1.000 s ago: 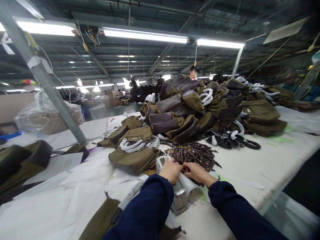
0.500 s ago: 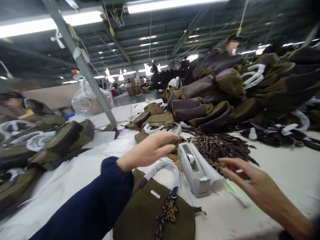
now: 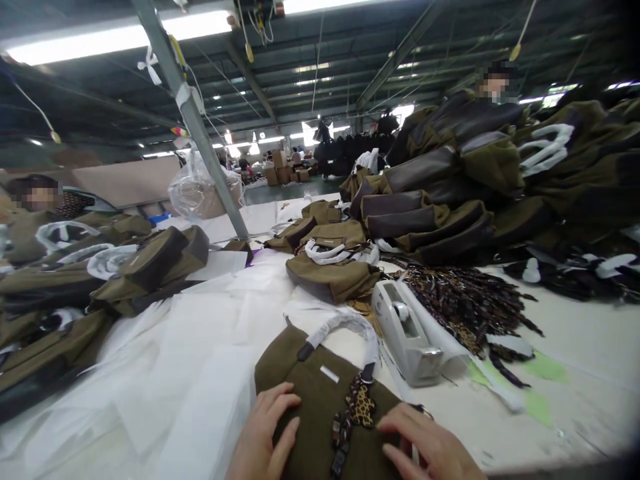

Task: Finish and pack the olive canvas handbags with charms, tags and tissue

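Note:
An olive felt tote bag (image 3: 313, 393) lies flat at the bottom of the view, with a white loop handle (image 3: 345, 327) curving over its top. A leopard-print charm with a dark beaded strand (image 3: 357, 413) hangs on its front. My left hand (image 3: 264, 432) rests flat on the felt, fingers spread. My right hand (image 3: 425, 443) lies on the bag's right side, close to the charm. Neither hand grips anything. A silver-and-white dispenser with a paper roll (image 3: 406, 333) stands just beyond, beside a heap of similar charms (image 3: 465, 307).
Stacked olive-and-brown bags (image 3: 440, 193) rise behind on the white table (image 3: 565, 333). More bags (image 3: 140, 267) lie left, with a co-worker (image 3: 35, 197) beyond. Another person (image 3: 495, 83) stands behind the stack. A steel pole (image 3: 195, 127) stands at the table's far left.
Both hands have come down from above the table onto the bag. My view has turned slightly and tilted, shifting the stacks toward the right.

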`<state>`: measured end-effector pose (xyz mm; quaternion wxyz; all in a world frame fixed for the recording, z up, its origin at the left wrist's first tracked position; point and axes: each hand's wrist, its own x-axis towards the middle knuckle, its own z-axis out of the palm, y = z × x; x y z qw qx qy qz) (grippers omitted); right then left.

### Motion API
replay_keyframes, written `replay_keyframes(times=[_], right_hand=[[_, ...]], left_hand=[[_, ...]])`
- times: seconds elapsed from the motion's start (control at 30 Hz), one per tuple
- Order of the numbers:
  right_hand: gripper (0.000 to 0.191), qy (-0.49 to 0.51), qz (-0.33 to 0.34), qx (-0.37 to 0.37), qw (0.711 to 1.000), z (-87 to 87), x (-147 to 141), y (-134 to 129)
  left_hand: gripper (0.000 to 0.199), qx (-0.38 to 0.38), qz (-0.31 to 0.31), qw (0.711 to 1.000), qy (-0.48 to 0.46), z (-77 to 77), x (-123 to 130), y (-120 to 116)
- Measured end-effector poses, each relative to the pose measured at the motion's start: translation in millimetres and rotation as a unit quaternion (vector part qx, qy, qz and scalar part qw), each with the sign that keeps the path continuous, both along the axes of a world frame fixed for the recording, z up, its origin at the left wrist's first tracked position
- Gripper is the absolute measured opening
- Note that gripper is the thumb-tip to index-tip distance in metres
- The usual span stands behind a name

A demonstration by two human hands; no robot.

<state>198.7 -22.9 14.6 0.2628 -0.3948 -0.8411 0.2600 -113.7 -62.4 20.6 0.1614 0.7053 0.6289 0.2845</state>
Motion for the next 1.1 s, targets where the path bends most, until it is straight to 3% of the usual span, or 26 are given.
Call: replay_keyframes(times=[0.1,0.23,0.33,0.47,0.63,0.87,1.1], right_hand=[[0.01,-0.008,-0.011,-0.026,1.0,-10.6,-8,-1],[0.013,-0.013,-0.035,-0.048,0.998,-20.6,-12,-5],[0.019,-0.036,-0.04,0.012,0.998,-27.3,-18,-9],[0.029,-0.095,-0.043,0.074,0.992,-38.6,-28,-13],[0.032,-0.139,-0.057,0.094,0.984,-40.3,-34,-13],[0.035,-0.117,-0.054,0.045,0.991,-29.3,-31,-13],[0.034,-0.101,-0.027,0.047,0.993,-22.5,-21,-12]], left_hand=[[0.019,0.025,-0.016,1.0,0.004,-13.4,0,2],[0.02,0.037,-0.005,0.998,-0.043,8.6,27,13],[0.022,-0.024,-0.045,0.999,-0.012,22.4,65,25],[0.022,-0.097,-0.047,0.993,0.056,14.7,97,36],[0.014,-0.11,-0.045,0.993,0.018,-0.4,101,39],[0.015,-0.11,-0.043,0.993,-0.02,-5.2,104,43],[0.019,-0.119,-0.039,0.991,-0.053,-11.5,100,48]])
